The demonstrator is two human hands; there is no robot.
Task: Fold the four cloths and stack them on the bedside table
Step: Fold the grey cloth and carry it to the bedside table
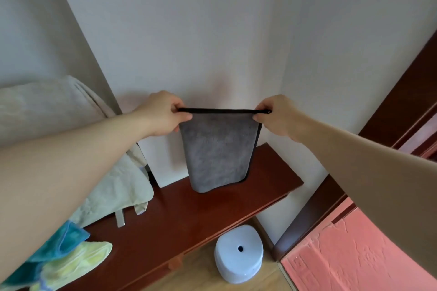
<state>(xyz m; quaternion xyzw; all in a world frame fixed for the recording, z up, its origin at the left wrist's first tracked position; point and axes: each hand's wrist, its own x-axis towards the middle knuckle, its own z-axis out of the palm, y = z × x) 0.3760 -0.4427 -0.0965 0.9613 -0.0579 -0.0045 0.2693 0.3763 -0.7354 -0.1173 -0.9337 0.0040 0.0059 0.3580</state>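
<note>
A grey cloth [218, 151] with a dark trim hangs in the air above the dark red wooden bedside table [196, 217]. My left hand [163, 113] pinches its upper left corner and my right hand [275, 114] pinches its upper right corner, so the top edge is stretched taut. The cloth's lower edge hangs just above the tabletop, near the wall. At the table's near left end lie a teal cloth [56, 243] and a pale yellow cloth [78, 264], both crumpled and partly hidden by my left forearm.
A beige towel or pillow [71, 125] rests against the wall on the left, draping onto the table. A white round stool [238, 253] stands on the wooden floor below the table's edge. A pink mat [350, 257] lies at the right beside a dark wooden frame.
</note>
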